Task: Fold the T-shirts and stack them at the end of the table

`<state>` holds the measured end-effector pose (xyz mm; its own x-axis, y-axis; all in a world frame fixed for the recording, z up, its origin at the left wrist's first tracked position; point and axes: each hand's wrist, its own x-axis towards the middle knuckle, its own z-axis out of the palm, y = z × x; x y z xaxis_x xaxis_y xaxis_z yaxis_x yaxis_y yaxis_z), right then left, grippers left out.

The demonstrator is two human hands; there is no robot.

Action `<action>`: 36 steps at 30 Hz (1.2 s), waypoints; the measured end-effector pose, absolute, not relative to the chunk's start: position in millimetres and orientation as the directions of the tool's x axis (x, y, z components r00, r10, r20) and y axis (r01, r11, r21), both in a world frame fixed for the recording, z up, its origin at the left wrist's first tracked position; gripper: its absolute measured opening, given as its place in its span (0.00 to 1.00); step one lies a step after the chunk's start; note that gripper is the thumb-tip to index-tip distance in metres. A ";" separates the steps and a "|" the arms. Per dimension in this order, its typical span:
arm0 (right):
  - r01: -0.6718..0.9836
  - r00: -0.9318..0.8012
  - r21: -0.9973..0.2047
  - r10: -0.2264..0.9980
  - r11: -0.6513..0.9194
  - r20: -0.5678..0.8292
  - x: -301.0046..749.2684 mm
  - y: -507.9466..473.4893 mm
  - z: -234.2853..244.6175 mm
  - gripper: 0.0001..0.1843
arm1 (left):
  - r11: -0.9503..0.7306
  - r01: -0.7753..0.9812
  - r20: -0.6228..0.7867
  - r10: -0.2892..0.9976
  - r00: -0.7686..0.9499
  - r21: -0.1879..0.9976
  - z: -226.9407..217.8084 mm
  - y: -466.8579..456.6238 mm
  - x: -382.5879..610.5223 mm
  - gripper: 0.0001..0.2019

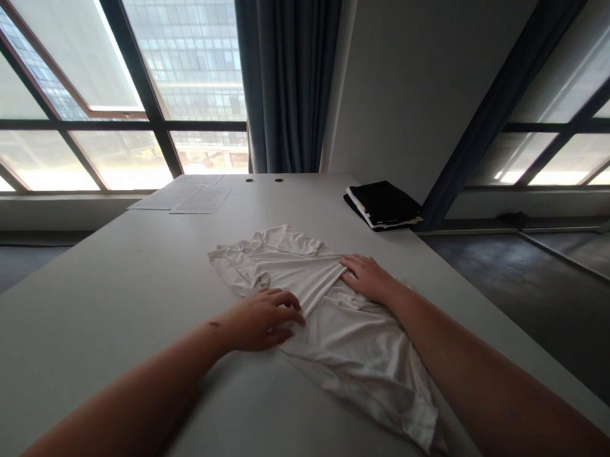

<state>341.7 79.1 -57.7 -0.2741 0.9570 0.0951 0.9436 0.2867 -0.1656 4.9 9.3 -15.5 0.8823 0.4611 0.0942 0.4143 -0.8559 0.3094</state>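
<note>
A wrinkled white shirt [359,333] lies spread at a slant on the white table. My left hand [268,320] rests on its near left edge, the fingers bent and a little apart, with no fold of cloth visibly pinched. On the shirt's right side, my right hand [369,276] lies with its fingers stretched flat over the fabric. Creases run through the cloth between the two hands. A small bunched knot of fabric [261,281] sits just beyond my left hand. The right forearm covers part of the shirt's right edge.
The white table [112,295] reaches back toward a dark curtain [290,82] and windows. A black folder [384,202] with papers inside lies at the right edge. Paper sheets [198,197] lie at the far left, and two round inserts are near the back edge.
</note>
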 end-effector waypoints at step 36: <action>0.732 -0.506 -0.404 0.835 0.548 0.216 298.2 45.2 -44.5 0.20 | -0.487 0.871 0.152 0.868 0.473 0.067 -27.2 50.4 -29.2 0.16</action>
